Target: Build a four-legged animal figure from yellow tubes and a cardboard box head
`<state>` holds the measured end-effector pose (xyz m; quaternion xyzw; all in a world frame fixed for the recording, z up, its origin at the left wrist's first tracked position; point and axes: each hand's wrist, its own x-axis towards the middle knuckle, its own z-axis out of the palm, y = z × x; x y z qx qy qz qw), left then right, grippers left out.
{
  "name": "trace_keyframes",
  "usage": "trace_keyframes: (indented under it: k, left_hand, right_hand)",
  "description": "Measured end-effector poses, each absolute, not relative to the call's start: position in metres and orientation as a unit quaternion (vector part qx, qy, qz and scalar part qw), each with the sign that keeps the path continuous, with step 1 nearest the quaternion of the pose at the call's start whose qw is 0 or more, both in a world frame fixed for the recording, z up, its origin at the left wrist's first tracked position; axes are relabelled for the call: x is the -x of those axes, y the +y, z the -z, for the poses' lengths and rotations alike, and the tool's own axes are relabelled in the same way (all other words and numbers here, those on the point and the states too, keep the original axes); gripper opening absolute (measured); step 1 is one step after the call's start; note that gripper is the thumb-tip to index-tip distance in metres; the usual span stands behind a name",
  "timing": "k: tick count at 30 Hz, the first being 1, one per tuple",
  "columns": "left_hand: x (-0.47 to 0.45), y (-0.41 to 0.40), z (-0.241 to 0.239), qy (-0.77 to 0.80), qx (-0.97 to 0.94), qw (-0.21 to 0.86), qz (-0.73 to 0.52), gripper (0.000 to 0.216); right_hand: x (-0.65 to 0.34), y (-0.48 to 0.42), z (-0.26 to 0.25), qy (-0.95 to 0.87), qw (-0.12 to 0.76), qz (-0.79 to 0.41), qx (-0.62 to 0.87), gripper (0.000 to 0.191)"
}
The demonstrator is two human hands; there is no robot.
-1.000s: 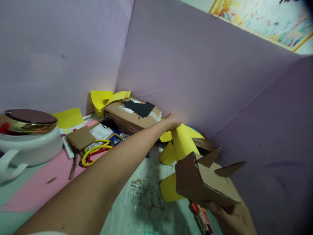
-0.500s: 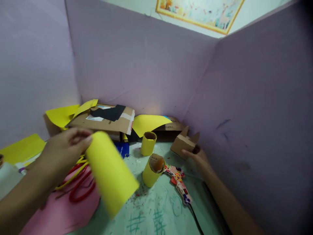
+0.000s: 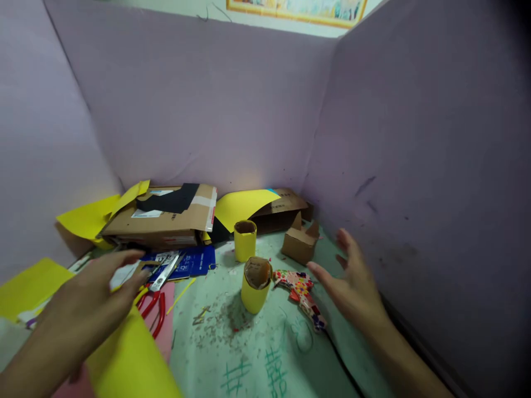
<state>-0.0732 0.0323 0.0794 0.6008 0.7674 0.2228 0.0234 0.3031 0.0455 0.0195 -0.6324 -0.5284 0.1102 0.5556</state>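
Note:
My left hand (image 3: 89,301) is at the left with its fingers apart, above a curled sheet of yellow paper (image 3: 133,356) in the near left. Beneath and beyond that hand are red-handled scissors (image 3: 160,290). At the right my right hand (image 3: 354,284) is open with nothing in it, beside a small cardboard box with pointed flaps (image 3: 301,243). Two yellow-covered cardboard tubes stand upright mid-table, one nearer tube (image 3: 254,293) and one farther tube (image 3: 244,246). A flower-patterned glue gun (image 3: 302,298) lies just right of the nearer tube, its cord running toward me.
Along the back wall lie a flat cardboard box (image 3: 166,218) with black paper on it and a yellow sheet (image 3: 240,207). A blue packet (image 3: 199,260) sits behind the scissors. More yellow paper (image 3: 33,284) is at left. Purple walls (image 3: 207,110) enclose the table.
My left hand has moved down and left and let go of the yellow sheet. My right hand has left the small cardboard box, which stands on the table. The view has shifted.

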Motion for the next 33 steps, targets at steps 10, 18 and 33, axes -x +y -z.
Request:
trace_keyframes:
  k: [10, 18, 33]
  left_hand:
    - [-0.026, 0.072, -0.088, 0.561, -0.81, 0.083, -0.15, 0.04]
    - [-0.016, 0.089, -0.064, 0.565, -0.798, 0.106, -0.183, 0.04]
    - [-0.036, 0.115, -0.091, 0.507, -0.846, 0.085, -0.138, 0.036]
  right_hand:
    - [-0.293, 0.017, -0.02, -0.619, 0.13, -0.175, 0.755, 0.029]
    - [-0.288, 0.025, 0.007, -0.637, 0.175, -0.149, 0.735, 0.013]
    - [-0.313, 0.035, -0.008, -0.638, 0.091, -0.097, 0.759, 0.018]
